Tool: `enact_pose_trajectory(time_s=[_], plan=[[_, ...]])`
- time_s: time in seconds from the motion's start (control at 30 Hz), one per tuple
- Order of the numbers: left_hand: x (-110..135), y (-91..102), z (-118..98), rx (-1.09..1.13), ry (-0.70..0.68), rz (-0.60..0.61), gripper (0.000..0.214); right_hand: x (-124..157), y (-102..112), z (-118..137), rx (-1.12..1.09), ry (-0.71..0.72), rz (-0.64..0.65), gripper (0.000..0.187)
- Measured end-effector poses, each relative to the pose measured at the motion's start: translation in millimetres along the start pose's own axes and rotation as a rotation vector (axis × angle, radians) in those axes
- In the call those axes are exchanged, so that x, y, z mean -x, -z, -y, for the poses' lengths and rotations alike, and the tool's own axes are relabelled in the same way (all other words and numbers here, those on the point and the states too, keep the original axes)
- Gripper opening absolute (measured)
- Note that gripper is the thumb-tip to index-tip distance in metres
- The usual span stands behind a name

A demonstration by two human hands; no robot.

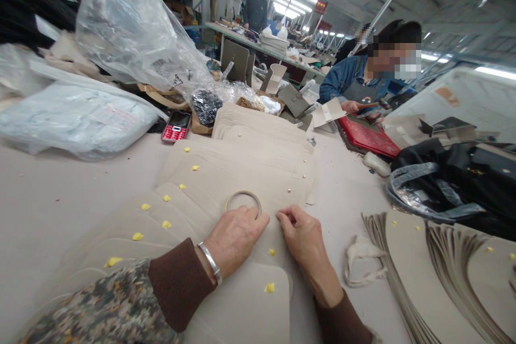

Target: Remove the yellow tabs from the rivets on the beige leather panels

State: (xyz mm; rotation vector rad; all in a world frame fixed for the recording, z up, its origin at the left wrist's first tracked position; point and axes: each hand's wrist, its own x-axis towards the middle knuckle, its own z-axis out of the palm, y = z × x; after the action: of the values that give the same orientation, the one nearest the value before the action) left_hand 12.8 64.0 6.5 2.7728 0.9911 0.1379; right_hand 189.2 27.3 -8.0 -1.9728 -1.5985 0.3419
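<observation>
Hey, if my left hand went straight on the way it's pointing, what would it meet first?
Probably your right hand: only a small gap shows between it and your left hand. Their heights are hard to judge from one view, so it might pass over instead.

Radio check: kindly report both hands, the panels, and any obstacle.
Left hand against ring; right hand pinched. Beige panels overlap beneath, yellow bits on several. Red phone out of the way.
</observation>
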Motion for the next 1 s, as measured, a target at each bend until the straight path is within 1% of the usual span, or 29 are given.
enact_pose_trajectory(time_s=[0.03, 0.13, 0.2, 0.27, 0.33, 0.43, 0.53, 0.63, 0.8, 0.9, 1.0], plan=[[0.1, -0.2, 0.3, 0.003, 0.002, 0.002, 0.017, -0.1, -0.1, -1.1, 0.030, -0.003, -0.010, 0.016], [-0.1, -1.2, 1.9, 0.009, 0.008, -0.005, 0.016, 2.8, 1.5, -8.1, 0.037, -0.060, -0.083, 0.027], [-0.6, -1.9, 2.9, 0.009, 0.007, -0.009, 0.015, 7.7, 3.5, -13.8, -0.025, -0.072, -0.097, 0.022], [-1.0, -2.1, 3.5, 0.008, 0.005, -0.007, 0.016, 13.4, 4.6, -17.7, -0.085, -0.028, -0.071, 0.021], [-1.1, -1.9, 3.6, 0.011, 0.006, 0.000, 0.017, 17.6, 3.7, -18.5, -0.094, 0.035, -0.052, 0.020], [-1.0, -1.1, 3.1, 0.019, 0.007, 0.002, 0.016, 17.5, -0.9, -14.9, -0.031, 0.082, -0.093, 0.020], [-0.7, -0.5, 2.4, 0.022, -0.012, 0.001, 0.015, 11.3, -4.7, -9.9, 0.062, 0.114, -0.115, 0.021], [-0.1, 0.5, 2.8, 0.026, -0.032, -0.039, 0.017, 7.0, -2.6, -5.8, 0.100, 0.121, -0.056, 0.021], [0.8, 5.2, 8.9, 0.099, -0.060, -0.180, 0.016, 16.6, 9.5, 1.4, 0.034, 0.103, 0.160, 0.018], [1.4, 5.9, 13.1, 0.182, -0.091, -0.256, 0.016, 22.7, 13.9, 7.3, 0.024, -0.019, 0.247, 0.017], [1.8, 1.9, 15.3, 0.267, -0.126, -0.346, 0.019, 21.0, 13.2, 11.2, 0.053, -0.117, 0.241, 0.017]])
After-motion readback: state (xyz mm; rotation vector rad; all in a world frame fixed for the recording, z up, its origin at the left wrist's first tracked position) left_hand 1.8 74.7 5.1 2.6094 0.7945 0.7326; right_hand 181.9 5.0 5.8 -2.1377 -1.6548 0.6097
